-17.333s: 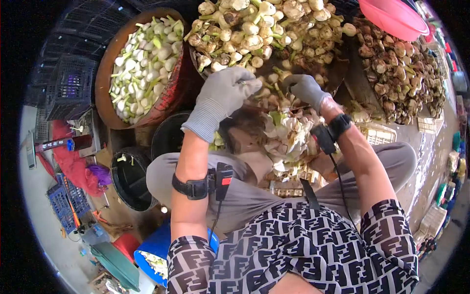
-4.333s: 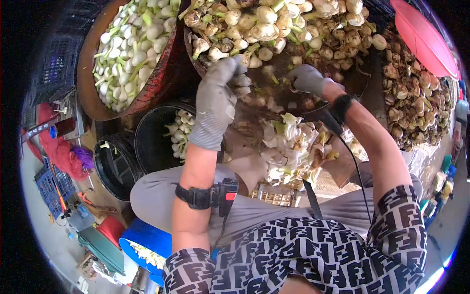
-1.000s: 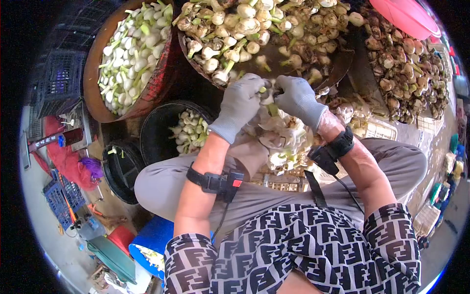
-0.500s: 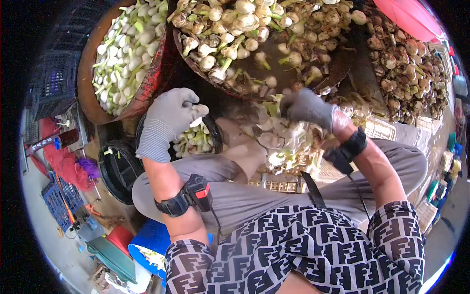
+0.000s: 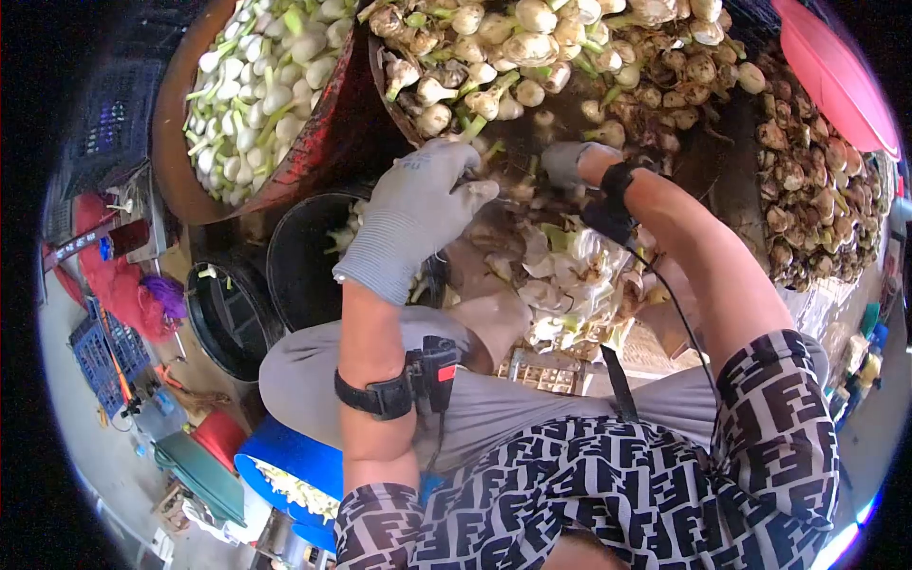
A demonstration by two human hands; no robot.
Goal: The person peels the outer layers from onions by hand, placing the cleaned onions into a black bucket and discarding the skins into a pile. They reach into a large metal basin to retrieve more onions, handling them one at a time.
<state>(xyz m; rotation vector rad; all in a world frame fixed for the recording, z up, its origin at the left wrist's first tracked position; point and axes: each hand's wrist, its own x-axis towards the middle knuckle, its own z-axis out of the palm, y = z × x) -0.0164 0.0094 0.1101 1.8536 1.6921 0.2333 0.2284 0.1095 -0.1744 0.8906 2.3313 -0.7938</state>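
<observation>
Left hand (image 5: 418,204) curling beside unpeeled bulbs (image 5: 513,57), grasp unclear; right hand (image 5: 568,161) reaching among them, grip hidden. Peeled bulbs (image 5: 256,85) filling basket (image 5: 167,161); large heap waiting unpeeled.

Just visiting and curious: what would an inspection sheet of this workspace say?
Surface: no table seen; peelings heaped over the person's lap.
Job's things: unpeeled bulbs in a dark basin; peeled white bulbs in a brown basin; black bucket holding a few.
Clutter: second black bucket; brown bulb pile.
Hands: left hand gloved, at the dark basin's rim; right hand gloved, among the bulbs; grips unclear.
Cables: black cable from the right wristband; left wrist device.
Surroundings: blue crate, red cloth, pink lid.
</observation>
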